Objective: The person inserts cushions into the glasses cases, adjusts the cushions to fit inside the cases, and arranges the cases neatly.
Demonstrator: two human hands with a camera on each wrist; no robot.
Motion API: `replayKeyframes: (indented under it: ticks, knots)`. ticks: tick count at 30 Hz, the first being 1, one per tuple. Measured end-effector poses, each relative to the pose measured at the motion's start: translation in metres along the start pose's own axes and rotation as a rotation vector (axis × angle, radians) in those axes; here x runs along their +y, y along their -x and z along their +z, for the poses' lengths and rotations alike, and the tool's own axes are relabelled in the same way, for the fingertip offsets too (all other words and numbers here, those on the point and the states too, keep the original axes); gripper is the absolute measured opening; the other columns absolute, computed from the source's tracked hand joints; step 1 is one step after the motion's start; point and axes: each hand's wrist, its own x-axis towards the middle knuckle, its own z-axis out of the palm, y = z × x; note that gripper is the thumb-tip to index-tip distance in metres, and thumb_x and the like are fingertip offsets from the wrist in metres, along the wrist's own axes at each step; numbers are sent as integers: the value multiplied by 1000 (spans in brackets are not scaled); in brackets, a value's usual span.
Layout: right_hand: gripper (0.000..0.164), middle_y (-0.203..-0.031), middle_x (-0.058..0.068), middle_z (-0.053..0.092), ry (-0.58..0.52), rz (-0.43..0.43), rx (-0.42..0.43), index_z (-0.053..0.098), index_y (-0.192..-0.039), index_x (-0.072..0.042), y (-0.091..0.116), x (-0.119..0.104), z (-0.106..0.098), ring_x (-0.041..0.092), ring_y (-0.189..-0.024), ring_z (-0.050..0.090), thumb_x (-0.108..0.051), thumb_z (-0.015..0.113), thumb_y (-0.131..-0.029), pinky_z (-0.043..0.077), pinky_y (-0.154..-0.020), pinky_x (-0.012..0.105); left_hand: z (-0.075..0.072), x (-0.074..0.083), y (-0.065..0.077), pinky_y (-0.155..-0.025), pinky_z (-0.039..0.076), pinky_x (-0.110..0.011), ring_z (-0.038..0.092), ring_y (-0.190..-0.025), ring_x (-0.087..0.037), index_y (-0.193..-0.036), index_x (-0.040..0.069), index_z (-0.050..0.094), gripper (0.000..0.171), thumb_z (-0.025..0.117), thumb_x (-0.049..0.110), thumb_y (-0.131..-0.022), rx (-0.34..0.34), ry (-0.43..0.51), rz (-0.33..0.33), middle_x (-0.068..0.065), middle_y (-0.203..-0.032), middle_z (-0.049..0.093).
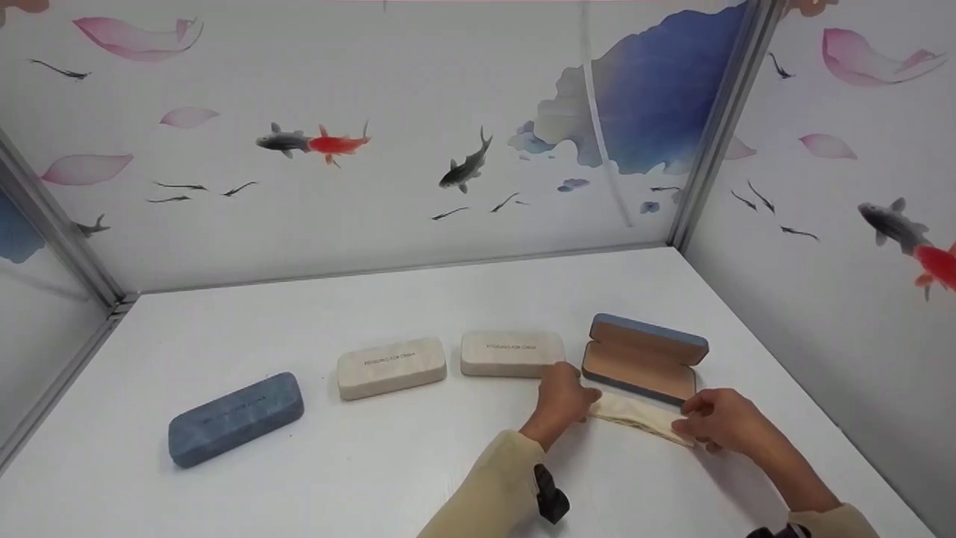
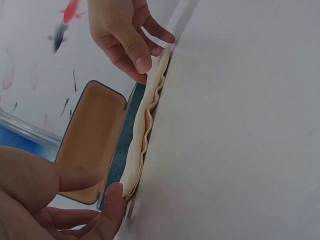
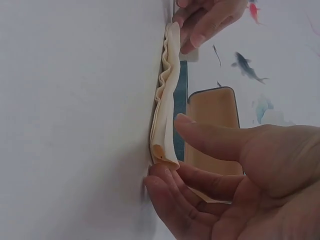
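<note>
A folded cream cloth (image 1: 638,415) lies on the table in front of an open blue glasses case (image 1: 642,362) with a tan lining. My left hand (image 1: 562,400) holds the cloth's left end between thumb and fingers. At the other end, my right hand (image 1: 724,422) has its thumb and curled fingers around the cloth's corner. Wavy layered edges of the cloth (image 2: 145,135) show in the left wrist view, facing away from the case. In the right wrist view the end of the cloth (image 3: 165,150) sits between the right thumb and fingers.
Two closed cream glasses cases, one in the middle (image 1: 392,368) and one beside the left hand (image 1: 511,354), stand on the white table (image 1: 336,478). A closed blue case (image 1: 235,418) lies farther left. Printed panels with metal posts (image 1: 721,127) enclose the table's back and sides.
</note>
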Motion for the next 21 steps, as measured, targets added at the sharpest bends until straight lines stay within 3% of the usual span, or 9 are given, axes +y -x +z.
replayKeyframes:
  ticks: [4,8,12,18,21]
  knots:
    - [31,-77,6,62,26,-7,-8,65,-106,7,-1,1,3,16,-64,58,-15,76,-87,50,-59,31,1,-5,1,-42,42,-20,60,-49,-15,-77,-3,61,13,74,-4,-81,12,-24,39,-14,-74,63]
    - [22,-73,5,60,48,10,-8,66,-98,4,-3,2,4,15,-63,57,-13,76,-87,49,-58,29,1,-8,2,-46,49,-22,61,-53,-14,-85,-5,71,5,74,-5,-80,11,-27,57,-6,-76,64]
    - [18,-74,4,59,40,31,-20,65,-95,1,-3,2,5,15,-64,55,-12,75,-87,49,-59,28,0,-9,2,-46,47,-21,59,-54,-12,-80,0,74,3,75,-2,-82,-6,-30,26,-3,-73,64]
    - [17,-72,1,59,-21,-37,-41,65,-91,1,-1,3,-2,14,-65,55,-14,72,-89,47,-59,29,-5,-4,1,-48,41,-21,54,-53,-10,-77,6,73,8,76,7,-85,-15,-54,1,1,-70,63]
    - [18,-73,1,61,-46,-60,-43,65,-92,2,-1,4,-6,14,-67,57,-15,70,-90,49,-61,30,-6,0,0,-49,43,-21,54,-55,-10,-76,7,71,10,75,9,-86,-23,-22,-19,2,-70,62]
